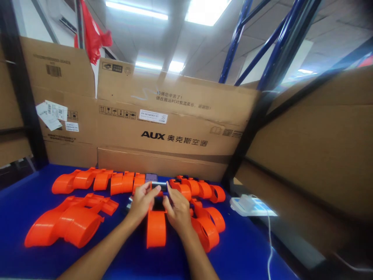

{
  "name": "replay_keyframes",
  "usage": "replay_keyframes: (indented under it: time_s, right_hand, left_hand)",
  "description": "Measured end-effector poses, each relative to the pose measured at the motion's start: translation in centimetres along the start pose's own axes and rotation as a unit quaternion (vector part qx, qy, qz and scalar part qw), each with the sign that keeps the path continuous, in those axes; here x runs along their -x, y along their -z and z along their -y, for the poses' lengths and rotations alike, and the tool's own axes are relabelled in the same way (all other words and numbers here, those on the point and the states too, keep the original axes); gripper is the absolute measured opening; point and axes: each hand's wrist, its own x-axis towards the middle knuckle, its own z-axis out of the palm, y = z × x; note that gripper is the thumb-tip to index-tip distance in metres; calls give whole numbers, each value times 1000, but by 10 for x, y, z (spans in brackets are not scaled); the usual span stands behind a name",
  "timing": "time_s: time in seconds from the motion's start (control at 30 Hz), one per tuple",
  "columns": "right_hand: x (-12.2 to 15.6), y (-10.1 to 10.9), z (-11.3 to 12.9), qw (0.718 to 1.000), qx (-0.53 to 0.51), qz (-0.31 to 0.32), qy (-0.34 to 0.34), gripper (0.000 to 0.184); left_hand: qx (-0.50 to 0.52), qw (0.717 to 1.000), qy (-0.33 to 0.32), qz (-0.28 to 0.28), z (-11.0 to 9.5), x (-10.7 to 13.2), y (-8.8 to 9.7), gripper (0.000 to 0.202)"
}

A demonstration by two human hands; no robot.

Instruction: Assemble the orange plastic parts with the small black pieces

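Observation:
Between my hands is an orange plastic tape dispenser (156, 230), its wide curved band hanging toward me. At its far end sits a black piece with a pale toothed strip (159, 183) along the top. My left hand (144, 202) grips the left side of that end, thumb on the black piece. On the right side, my right hand (177, 206) has its fingers closed around the same end. Small dark and light pieces (128, 204) lie beside my left hand, partly hidden.
Several orange dispensers (84, 221) lie to the left, with a row (100, 179) behind. More dispensers (205, 229) lie to the right. A phone-like object (151, 177) is at the back. A white power strip (253, 206) sits right. Cardboard (175, 116) walls the blue table (128, 256).

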Motion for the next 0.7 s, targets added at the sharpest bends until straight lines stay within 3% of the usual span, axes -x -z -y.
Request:
replay_keyframes:
  time_s: [0.33,0.7]
  right_hand:
    - [0,1,1,1000,-3,11,4,43]
    - [-4,6,-5,997,41,55,43,52]
  left_hand:
    - [15,1000,7,-7,4,-3,2,36]
    - [137,986,56,-80,9,-8,4,38]
